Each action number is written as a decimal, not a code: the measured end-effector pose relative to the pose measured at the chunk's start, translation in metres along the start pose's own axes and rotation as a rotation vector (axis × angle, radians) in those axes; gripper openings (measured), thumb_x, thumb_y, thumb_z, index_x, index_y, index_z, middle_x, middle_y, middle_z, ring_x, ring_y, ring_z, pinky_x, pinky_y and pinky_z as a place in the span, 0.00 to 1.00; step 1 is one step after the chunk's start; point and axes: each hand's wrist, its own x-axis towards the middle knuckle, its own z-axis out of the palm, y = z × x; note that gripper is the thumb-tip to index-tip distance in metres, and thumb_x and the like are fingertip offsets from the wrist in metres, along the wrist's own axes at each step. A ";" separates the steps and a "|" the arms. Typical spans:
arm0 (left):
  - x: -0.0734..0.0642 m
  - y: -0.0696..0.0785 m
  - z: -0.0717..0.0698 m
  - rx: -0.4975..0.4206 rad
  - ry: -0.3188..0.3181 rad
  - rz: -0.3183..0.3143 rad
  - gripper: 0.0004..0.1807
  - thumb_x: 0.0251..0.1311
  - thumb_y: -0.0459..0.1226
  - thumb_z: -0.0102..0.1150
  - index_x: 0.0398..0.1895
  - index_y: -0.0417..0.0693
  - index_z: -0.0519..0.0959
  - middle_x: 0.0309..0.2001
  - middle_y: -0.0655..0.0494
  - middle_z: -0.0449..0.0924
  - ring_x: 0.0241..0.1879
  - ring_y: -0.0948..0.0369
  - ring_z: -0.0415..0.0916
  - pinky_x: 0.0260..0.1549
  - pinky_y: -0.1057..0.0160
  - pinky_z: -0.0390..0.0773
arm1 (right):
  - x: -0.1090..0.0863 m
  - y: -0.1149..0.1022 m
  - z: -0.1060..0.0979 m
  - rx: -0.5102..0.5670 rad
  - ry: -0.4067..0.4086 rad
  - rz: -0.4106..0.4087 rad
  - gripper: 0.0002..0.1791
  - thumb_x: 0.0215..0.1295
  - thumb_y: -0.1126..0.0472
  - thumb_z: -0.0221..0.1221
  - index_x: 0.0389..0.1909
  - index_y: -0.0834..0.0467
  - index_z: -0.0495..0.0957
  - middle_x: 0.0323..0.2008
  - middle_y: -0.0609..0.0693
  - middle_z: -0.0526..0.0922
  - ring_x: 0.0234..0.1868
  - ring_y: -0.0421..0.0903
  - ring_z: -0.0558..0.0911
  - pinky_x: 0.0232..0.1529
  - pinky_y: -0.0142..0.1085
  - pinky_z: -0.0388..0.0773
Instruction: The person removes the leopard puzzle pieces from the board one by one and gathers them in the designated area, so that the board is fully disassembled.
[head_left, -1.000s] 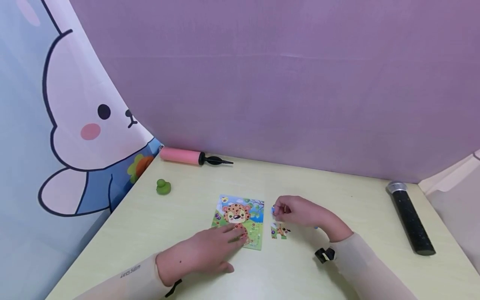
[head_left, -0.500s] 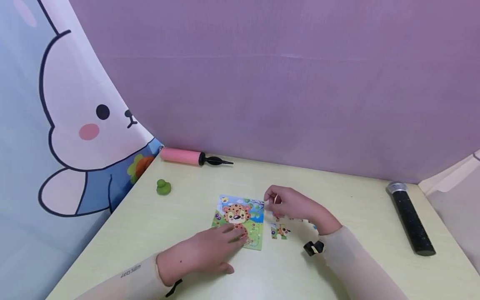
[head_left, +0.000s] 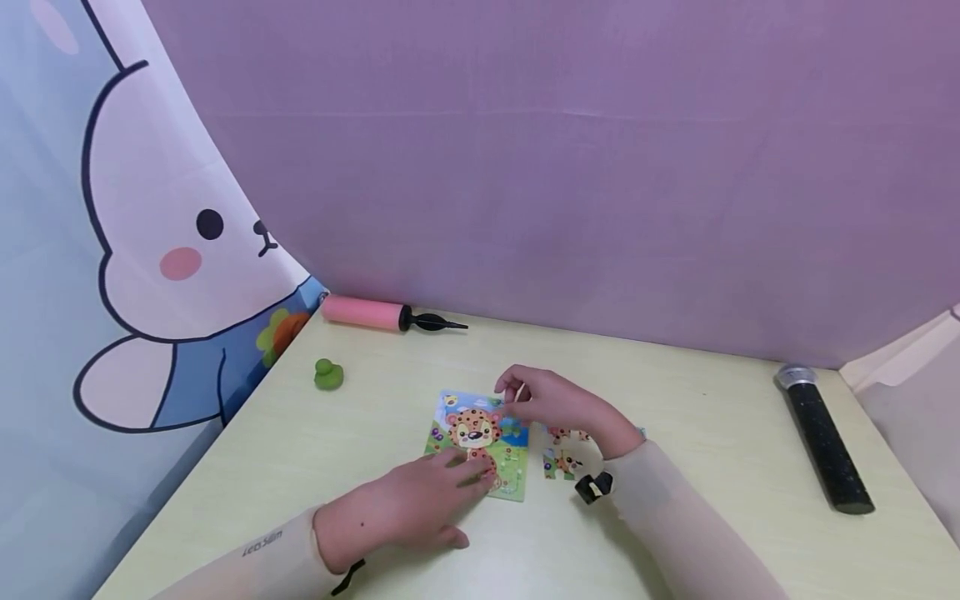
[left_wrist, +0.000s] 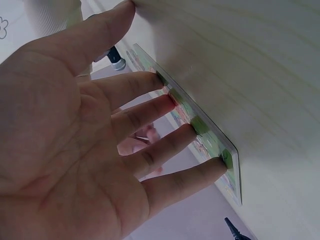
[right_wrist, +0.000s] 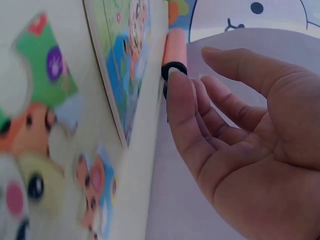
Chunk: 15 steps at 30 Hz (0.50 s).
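A square jigsaw puzzle (head_left: 513, 458) with a cartoon leopard lies on the pale table. My left hand (head_left: 412, 504) rests its spread, straight fingertips on the near part of the picture; the left wrist view shows them touching the green border of the board (left_wrist: 200, 120). Above the puzzle's upper right corner hovers my right hand (head_left: 555, 406). Its fingers are loosely bent, thumb and forefinger apart, and the right wrist view shows nothing between them. Loose jigsaw pieces (head_left: 561, 463) lie right of the board, partly hidden under the right forearm; one leopard-face piece (right_wrist: 37, 135) appears close up.
A pink hand pump (head_left: 363, 313) with a black nozzle lies along the back edge. A small green rubber duck (head_left: 327, 375) stands at the left. On the far right is a black microphone (head_left: 825, 446). A purple cloth (head_left: 562, 183) hangs behind the table.
My right hand has moved left, from over the loose pieces to above the puzzle's upper right corner, uncovering some of those pieces. The left hand has stayed on the puzzle.
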 end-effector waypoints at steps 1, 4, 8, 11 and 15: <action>0.000 0.000 0.000 0.000 0.001 -0.001 0.47 0.67 0.66 0.61 0.85 0.62 0.62 0.86 0.62 0.57 0.82 0.50 0.62 0.78 0.51 0.73 | 0.003 -0.001 0.002 -0.003 -0.005 -0.003 0.18 0.77 0.60 0.63 0.62 0.61 0.77 0.47 0.52 0.84 0.41 0.47 0.86 0.43 0.42 0.88; 0.000 0.000 0.000 0.004 0.003 -0.002 0.47 0.67 0.67 0.61 0.85 0.62 0.62 0.86 0.62 0.57 0.82 0.50 0.62 0.77 0.51 0.74 | 0.010 -0.003 0.008 0.022 -0.032 0.002 0.18 0.76 0.60 0.63 0.62 0.61 0.77 0.48 0.53 0.84 0.42 0.47 0.86 0.43 0.40 0.88; 0.000 0.000 0.000 0.022 0.006 0.002 0.46 0.68 0.67 0.60 0.85 0.62 0.62 0.86 0.62 0.58 0.82 0.51 0.63 0.78 0.52 0.73 | 0.019 -0.005 0.017 0.071 -0.069 0.019 0.17 0.77 0.60 0.63 0.61 0.60 0.77 0.48 0.54 0.83 0.41 0.49 0.88 0.43 0.41 0.90; 0.000 0.000 0.001 0.046 0.011 0.008 0.46 0.68 0.67 0.60 0.84 0.62 0.62 0.85 0.62 0.58 0.81 0.51 0.63 0.78 0.53 0.72 | 0.022 -0.007 0.023 0.070 -0.084 0.027 0.15 0.77 0.59 0.64 0.59 0.59 0.78 0.48 0.53 0.83 0.41 0.48 0.88 0.44 0.40 0.91; -0.001 -0.001 0.001 0.063 0.013 0.012 0.46 0.68 0.68 0.59 0.84 0.62 0.62 0.85 0.62 0.59 0.81 0.51 0.63 0.79 0.54 0.71 | 0.026 -0.007 0.028 0.025 -0.096 0.015 0.14 0.75 0.59 0.65 0.56 0.59 0.79 0.46 0.51 0.82 0.39 0.45 0.86 0.42 0.37 0.88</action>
